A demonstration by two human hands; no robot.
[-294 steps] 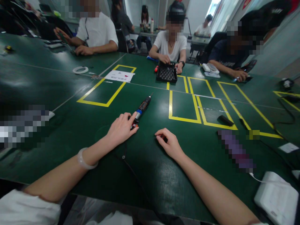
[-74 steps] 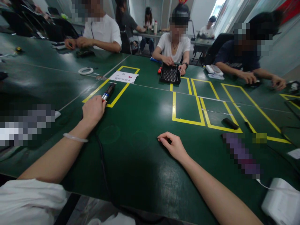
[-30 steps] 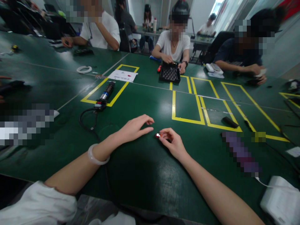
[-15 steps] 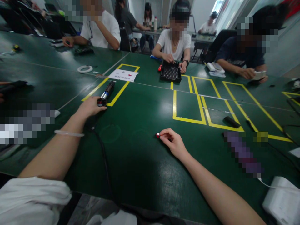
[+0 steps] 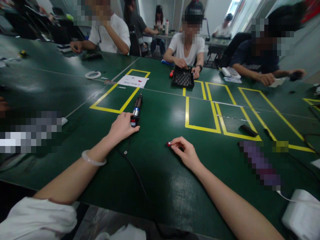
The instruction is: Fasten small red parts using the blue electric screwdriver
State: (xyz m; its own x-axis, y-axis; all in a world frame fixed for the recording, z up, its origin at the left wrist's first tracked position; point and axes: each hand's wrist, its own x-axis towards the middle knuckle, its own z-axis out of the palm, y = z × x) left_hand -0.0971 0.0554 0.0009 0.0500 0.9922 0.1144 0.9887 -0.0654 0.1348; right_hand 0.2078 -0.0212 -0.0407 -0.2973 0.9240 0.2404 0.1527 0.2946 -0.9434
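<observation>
At ten o'clock from the right hand [image 5: 185,151], in the head view, the left hand [image 5: 121,126] clasps the rear of a power screwdriver [image 5: 136,110], beside a yellow tape frame [image 5: 130,100]. The right hand's fingertips pinch a small red piece [image 5: 168,144]. Green tabletop [image 5: 160,166] separates the hands, its near edge toward six.

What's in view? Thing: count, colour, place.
Table: one, green, foreground
Screwdriver: one, black and blue, left of centre
Small part: one, red and white, centre
Cables: several, mostly black, foreground
Tape outlines: several, yellow, table
Sheet: one, white, mid-left
Ring: one, white, left of sheet
Tray: one, black, far side
Block: one, black, right
Box: one, white, lower right
People: several, mixed clothing, beyond
Bracelet: one, pale, left wrist
Left hand: one, on screwdriver
Right hand: one, pinching small part
</observation>
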